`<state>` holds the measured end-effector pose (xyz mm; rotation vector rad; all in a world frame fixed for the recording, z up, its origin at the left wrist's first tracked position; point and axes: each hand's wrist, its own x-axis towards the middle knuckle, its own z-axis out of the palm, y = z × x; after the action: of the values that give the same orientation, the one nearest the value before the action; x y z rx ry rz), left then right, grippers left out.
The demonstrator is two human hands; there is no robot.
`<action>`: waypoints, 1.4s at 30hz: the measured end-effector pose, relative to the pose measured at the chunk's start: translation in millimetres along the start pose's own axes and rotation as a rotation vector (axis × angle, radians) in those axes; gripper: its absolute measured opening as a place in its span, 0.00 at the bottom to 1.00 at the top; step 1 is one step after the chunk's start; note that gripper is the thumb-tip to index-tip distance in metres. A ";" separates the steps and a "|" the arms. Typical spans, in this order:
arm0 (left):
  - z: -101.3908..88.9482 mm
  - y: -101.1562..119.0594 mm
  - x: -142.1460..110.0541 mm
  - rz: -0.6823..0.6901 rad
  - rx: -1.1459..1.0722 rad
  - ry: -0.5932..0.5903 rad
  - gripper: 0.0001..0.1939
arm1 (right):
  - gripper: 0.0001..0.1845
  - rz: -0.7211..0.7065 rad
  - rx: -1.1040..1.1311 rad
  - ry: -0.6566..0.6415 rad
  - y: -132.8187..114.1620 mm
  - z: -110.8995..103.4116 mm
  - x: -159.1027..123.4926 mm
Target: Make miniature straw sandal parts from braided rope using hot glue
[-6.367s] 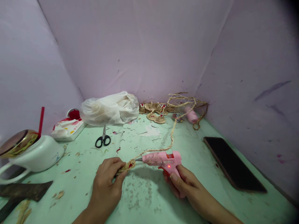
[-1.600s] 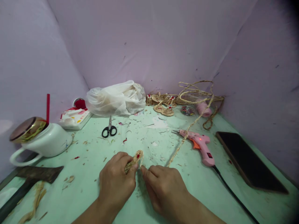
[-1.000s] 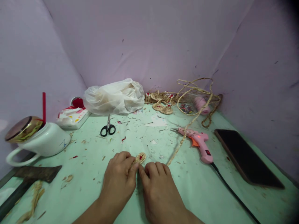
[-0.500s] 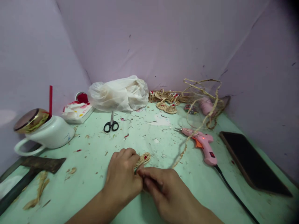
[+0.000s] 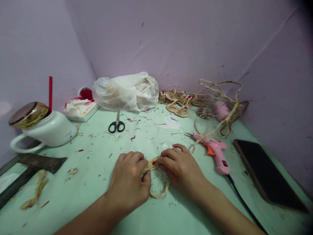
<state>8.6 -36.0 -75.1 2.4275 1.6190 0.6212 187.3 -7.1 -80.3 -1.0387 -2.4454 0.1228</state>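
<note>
A small coiled piece of straw braid (image 5: pixel 152 164) with a red spot on it lies between my hands, just above the table. My left hand (image 5: pixel 132 176) grips its left end, fingers curled over the top and thumb beneath. At its right end, my right hand (image 5: pixel 182 164) pinches the edge with the fingertips. From the piece, a loop of loose braid (image 5: pixel 160 195) hangs toward me. More braid (image 5: pixel 215 130) runs from behind my right hand to a tangle at the back right. Part of the coil is hidden under my left fingers.
Right of my hands lie a pink glue gun (image 5: pixel 215 148) with its light on and a dark phone (image 5: pixel 266 176). Black-handled scissors (image 5: pixel 116 125), a white plastic bag (image 5: pixel 127 93) and beaded braid pieces (image 5: pixel 178 109) sit farther back. At left are a white mug (image 5: pixel 53 130) and a hammer (image 5: pixel 41 163).
My right hand has moved up and right, from close against my left thumb to the coil's right end. The hanging braid loop has come into view below. The camera view has shifted slightly.
</note>
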 end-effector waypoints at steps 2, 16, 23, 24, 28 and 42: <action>0.3 -0.1 -0.7 0.003 0.009 0.003 0.08 | 0.10 0.021 0.003 0.008 -0.4 1.7 1.0; -0.1 1.7 -1.1 0.011 0.023 0.020 0.07 | 0.22 0.129 0.194 -0.020 -1.6 2.0 -5.9; 0.0 -0.2 -3.0 0.087 -0.110 0.078 0.07 | 0.21 0.026 0.201 -0.034 -2.1 -0.6 -7.4; -0.2 0.4 -3.8 0.105 -0.138 0.078 0.07 | 0.21 0.017 0.191 -0.028 -2.7 -3.5 -10.1; 1.0 3.0 -6.0 0.151 -0.199 0.000 0.06 | 0.20 0.058 0.171 -0.073 -6.7 -12.4 -22.2; 9.2 0.9 -5.8 0.144 -0.251 -0.066 0.09 | 0.09 0.046 0.235 -0.104 2.2 -7.3 -26.6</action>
<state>11.4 -40.7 -84.6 2.3645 1.2652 0.7116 208.1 -24.9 -84.8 -1.0058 -2.4268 0.4780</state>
